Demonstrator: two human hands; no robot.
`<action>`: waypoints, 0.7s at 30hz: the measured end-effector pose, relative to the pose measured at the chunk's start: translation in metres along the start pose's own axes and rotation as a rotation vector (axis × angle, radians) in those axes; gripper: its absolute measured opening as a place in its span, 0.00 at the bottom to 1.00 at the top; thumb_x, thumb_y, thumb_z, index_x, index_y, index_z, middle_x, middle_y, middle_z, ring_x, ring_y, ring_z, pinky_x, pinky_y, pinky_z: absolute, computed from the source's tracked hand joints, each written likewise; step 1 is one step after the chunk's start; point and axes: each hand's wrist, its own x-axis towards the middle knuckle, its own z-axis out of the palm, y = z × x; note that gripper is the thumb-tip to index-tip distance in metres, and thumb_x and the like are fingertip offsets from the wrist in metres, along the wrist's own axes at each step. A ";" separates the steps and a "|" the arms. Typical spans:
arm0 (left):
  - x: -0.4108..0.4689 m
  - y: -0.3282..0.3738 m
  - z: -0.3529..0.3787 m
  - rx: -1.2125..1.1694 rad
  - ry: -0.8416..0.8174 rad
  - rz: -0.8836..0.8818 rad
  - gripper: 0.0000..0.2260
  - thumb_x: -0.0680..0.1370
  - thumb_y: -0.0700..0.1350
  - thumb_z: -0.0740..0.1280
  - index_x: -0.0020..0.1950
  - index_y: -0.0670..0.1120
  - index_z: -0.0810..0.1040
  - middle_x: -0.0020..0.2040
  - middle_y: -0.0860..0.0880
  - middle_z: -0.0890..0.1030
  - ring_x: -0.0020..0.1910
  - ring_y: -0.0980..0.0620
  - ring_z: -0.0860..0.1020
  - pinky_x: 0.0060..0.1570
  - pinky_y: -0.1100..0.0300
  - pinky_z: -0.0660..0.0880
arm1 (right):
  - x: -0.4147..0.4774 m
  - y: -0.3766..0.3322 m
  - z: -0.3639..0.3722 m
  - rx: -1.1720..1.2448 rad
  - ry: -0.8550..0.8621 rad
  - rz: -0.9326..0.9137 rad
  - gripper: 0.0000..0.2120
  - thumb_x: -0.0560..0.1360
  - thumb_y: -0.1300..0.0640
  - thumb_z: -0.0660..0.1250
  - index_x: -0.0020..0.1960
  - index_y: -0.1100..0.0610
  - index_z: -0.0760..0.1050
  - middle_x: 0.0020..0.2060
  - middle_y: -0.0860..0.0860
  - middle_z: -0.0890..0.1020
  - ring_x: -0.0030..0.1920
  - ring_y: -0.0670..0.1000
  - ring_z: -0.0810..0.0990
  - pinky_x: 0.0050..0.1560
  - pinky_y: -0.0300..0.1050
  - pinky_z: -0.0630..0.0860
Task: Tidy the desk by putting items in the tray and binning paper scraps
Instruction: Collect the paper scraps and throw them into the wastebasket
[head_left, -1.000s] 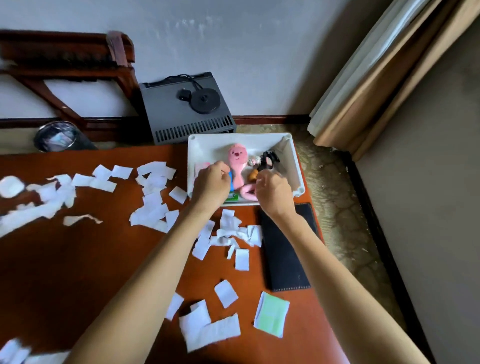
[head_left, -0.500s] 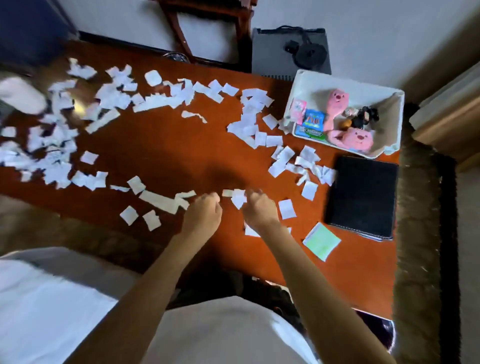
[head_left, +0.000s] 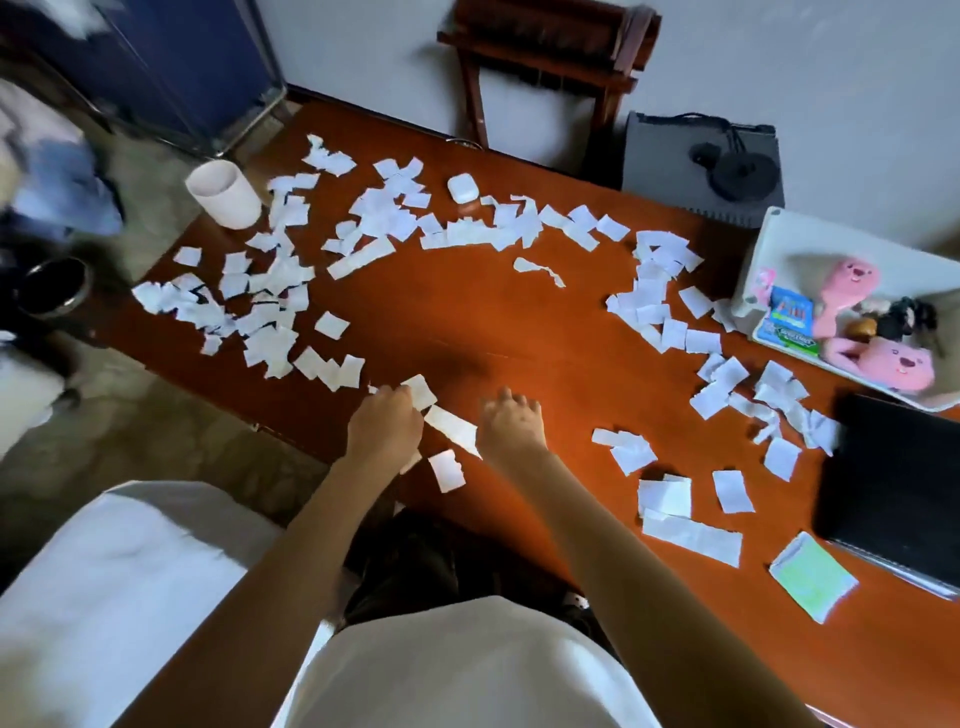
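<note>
White paper scraps (head_left: 374, 223) lie scattered over the brown desk (head_left: 467, 322). Near the front edge my left hand (head_left: 384, 428) pinches a small scrap (head_left: 422, 389) that sticks up from its fingers. My right hand (head_left: 511, 428) has its fingers curled, and its thumb side holds the right end of a long scrap (head_left: 451, 427) lying between both hands. The white tray (head_left: 769, 244) stands at the far right and holds pink plush toys (head_left: 883, 364), card packs and a dark item. A round metal bin (head_left: 52, 286) stands on the floor to the left.
A black notebook (head_left: 893, 493) and a green notepad (head_left: 813, 577) lie at the right front. A white earbud case (head_left: 462, 188) and a white cup (head_left: 223, 195) sit toward the back. Behind the desk stand a grey box (head_left: 701, 166) and a wooden chair (head_left: 545, 52).
Both hands pulled back from the tray to the desk's front edge. The view swung left and down. My left hand now has a scrap in its fingers.
</note>
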 end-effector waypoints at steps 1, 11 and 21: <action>0.017 -0.014 -0.007 -0.002 0.009 0.020 0.15 0.81 0.45 0.57 0.65 0.42 0.72 0.60 0.44 0.77 0.59 0.47 0.76 0.54 0.58 0.74 | 0.015 -0.017 -0.005 0.000 0.003 0.006 0.21 0.76 0.64 0.56 0.69 0.61 0.63 0.66 0.59 0.67 0.68 0.59 0.66 0.73 0.55 0.60; 0.184 -0.092 -0.092 -0.019 0.032 0.178 0.14 0.80 0.43 0.58 0.62 0.39 0.75 0.58 0.41 0.79 0.56 0.44 0.78 0.53 0.56 0.76 | 0.155 -0.134 -0.077 0.105 0.051 0.112 0.20 0.79 0.62 0.53 0.71 0.59 0.63 0.73 0.59 0.61 0.74 0.59 0.58 0.75 0.55 0.52; 0.304 -0.018 -0.120 -0.083 -0.094 0.373 0.16 0.80 0.41 0.59 0.67 0.40 0.69 0.63 0.40 0.74 0.61 0.42 0.75 0.54 0.55 0.75 | 0.253 -0.091 -0.145 0.341 0.177 0.347 0.22 0.78 0.66 0.54 0.72 0.61 0.59 0.69 0.60 0.67 0.68 0.61 0.68 0.68 0.55 0.69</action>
